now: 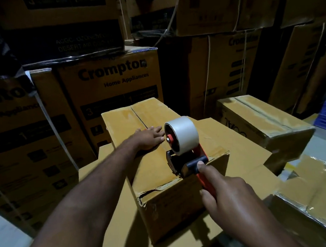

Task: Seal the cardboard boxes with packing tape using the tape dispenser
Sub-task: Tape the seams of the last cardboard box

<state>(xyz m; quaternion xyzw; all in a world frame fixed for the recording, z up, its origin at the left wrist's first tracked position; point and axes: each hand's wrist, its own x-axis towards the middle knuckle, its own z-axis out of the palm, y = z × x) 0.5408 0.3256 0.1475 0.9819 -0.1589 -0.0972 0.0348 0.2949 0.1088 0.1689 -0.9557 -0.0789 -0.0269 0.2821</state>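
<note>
Right hand (pixel 227 194) wraps the orange handle of the tape dispenser (pixel 185 150), forefinger laid along its black head. The dispenser sits at the near edge of the box (pixel 176 209) top, on the centre seam (pixel 136 115). Left hand (pixel 149 137) lies flat, fingers straight, pressing the box top mid-way, left of the seam. The far seam stretch shows a dark gap and looks untaped; near stretch, cannot tell. So this box is likely just begun. Second box (pixel 264 124), right and beyond, looks sealed already.

the tape dispenser (pixel 183 150) sits on the near end of the box (pixel 139 121), stacked cartons (pixel 113 82) behind
</note>
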